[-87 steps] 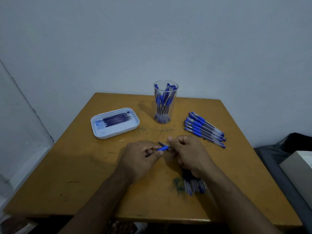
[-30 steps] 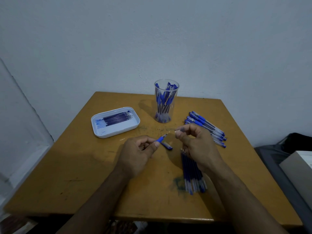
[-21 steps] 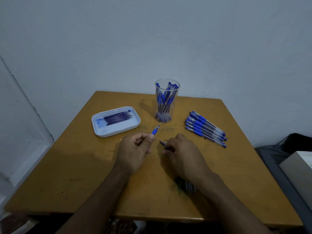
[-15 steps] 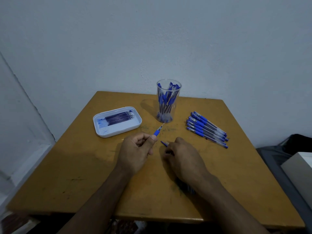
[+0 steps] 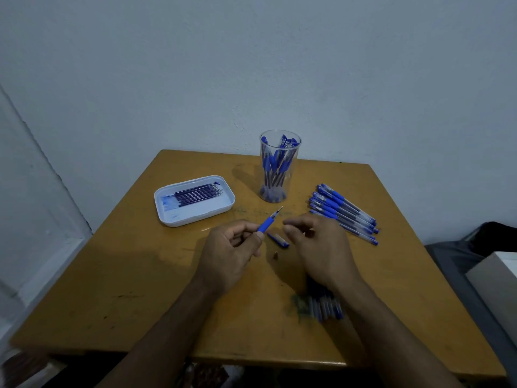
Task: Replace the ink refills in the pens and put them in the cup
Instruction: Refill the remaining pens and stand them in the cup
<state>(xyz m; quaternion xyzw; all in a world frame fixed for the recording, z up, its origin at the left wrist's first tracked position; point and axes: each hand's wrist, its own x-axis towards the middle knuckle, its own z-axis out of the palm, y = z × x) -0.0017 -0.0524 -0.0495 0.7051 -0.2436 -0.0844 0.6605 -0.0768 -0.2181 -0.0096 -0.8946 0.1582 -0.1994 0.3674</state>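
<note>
Over yellow table (image 5: pixel 140 275), left hand (image 5: pixel 229 256) pinches pen (image 5: pixel 270 219); right hand (image 5: pixel 321 247) hovers (fingers loosely curled, empty).

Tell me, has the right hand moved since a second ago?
Yes. The right hand came down from in front of the loose pens to hover low over the table, nearer the cap.

Dim, bluish indoor light, soft shadows left of the cup (image 5: pixel 279 166) and under the hands on the table (image 5: pixel 140 275), no glare, wide-angle bending toward the frame edges, lower corners dark and smeared, right hand (image 5: pixel 319 247) slightly motion-blurred, centre fairly sharp
</note>
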